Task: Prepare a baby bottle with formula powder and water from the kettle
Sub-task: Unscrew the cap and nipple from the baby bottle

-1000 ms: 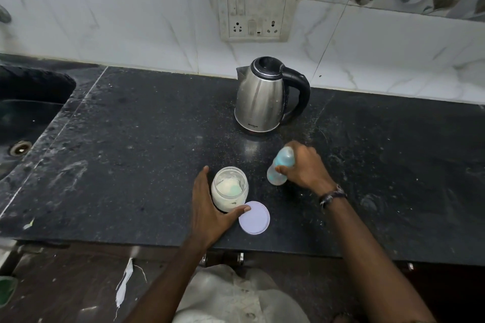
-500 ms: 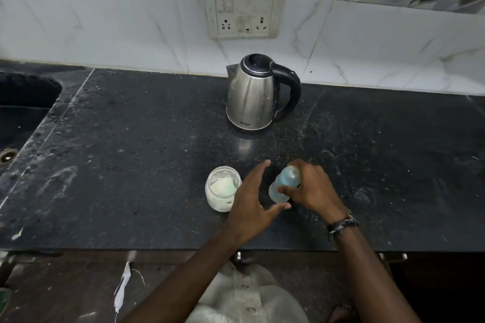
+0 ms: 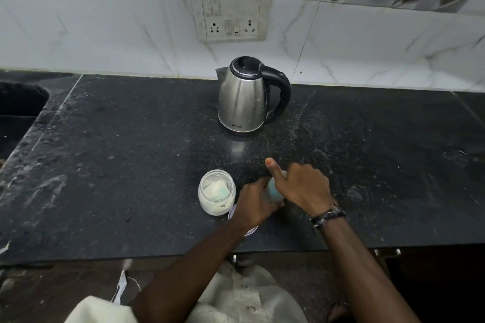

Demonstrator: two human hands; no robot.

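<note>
Both hands' grip now wraps the baby bottle (image 3: 274, 189): left hand (image 3: 254, 203) has joined, apparently low; right hand (image 3: 301, 186) on top.

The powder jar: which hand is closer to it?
Left. The left hand is just right of the powder jar, gripping the baby bottle; the right hand grips it farther right.

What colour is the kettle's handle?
Black. The handle curves off the right side of the steel kettle, clearest in the head view.
</note>
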